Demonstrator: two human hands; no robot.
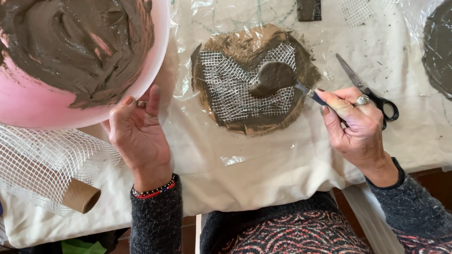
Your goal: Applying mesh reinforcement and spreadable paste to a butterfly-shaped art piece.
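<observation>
— where's the left hand (138, 134)?
— near left, palm turned up, fingers curled upward, thumb pointing far. a ring on one finger, a beaded band at the wrist, dark knit sleeve running near.
— and the right hand (356, 126)?
— right side, knuckles up, fingers pinched closed toward the left, a ring on one finger, wrist bent, sleeved forearm angling near-right.

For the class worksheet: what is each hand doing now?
Left hand: open, steadying the pink plastic bowl of grey paste.
Right hand: closed on the paste-loaded metal spoon.
</observation>
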